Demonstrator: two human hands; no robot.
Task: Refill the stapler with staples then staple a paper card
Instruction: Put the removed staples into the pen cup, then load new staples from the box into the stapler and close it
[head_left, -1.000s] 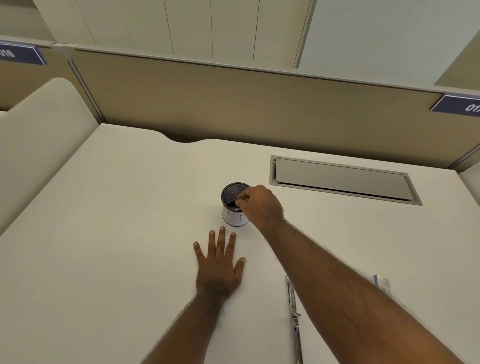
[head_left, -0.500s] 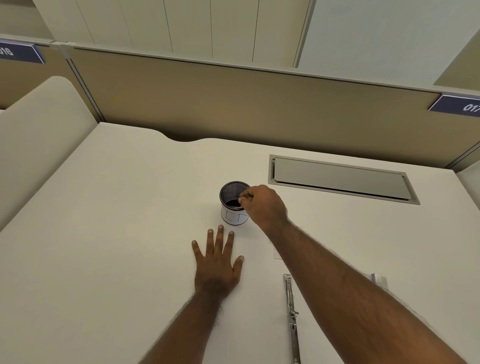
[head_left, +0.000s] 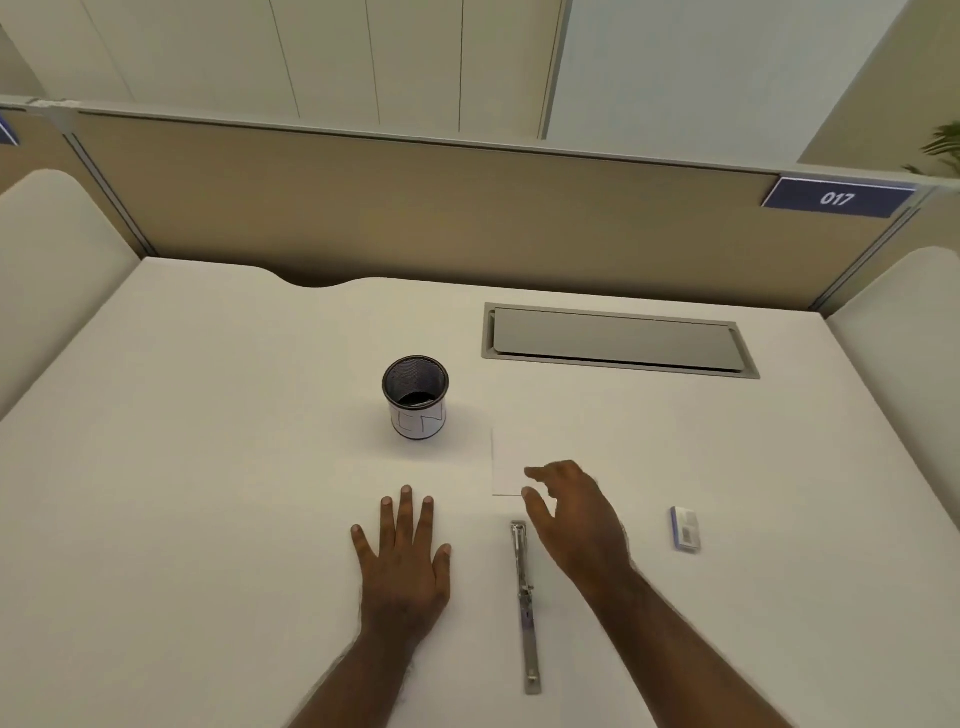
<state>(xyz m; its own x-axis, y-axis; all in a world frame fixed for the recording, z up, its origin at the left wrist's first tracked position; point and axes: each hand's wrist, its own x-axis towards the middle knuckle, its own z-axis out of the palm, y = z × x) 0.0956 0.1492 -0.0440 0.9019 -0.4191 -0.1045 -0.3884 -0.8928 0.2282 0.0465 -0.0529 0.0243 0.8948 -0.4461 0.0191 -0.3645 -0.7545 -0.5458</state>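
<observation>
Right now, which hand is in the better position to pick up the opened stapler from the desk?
Probably the right hand. It hovers open just beside the top end of the stapler, fingers loosely curved and holding nothing. The left hand lies flat on the desk, farther from it.

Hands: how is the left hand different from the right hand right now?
The left hand lies flat on the desk with its fingers spread; the right hand is raised, its fingers loosely bent. The left hand is beside nothing but bare desk; the right hand hovers between the white paper card and the opened stapler, thumb near the card's corner. Both hold nothing.
</observation>
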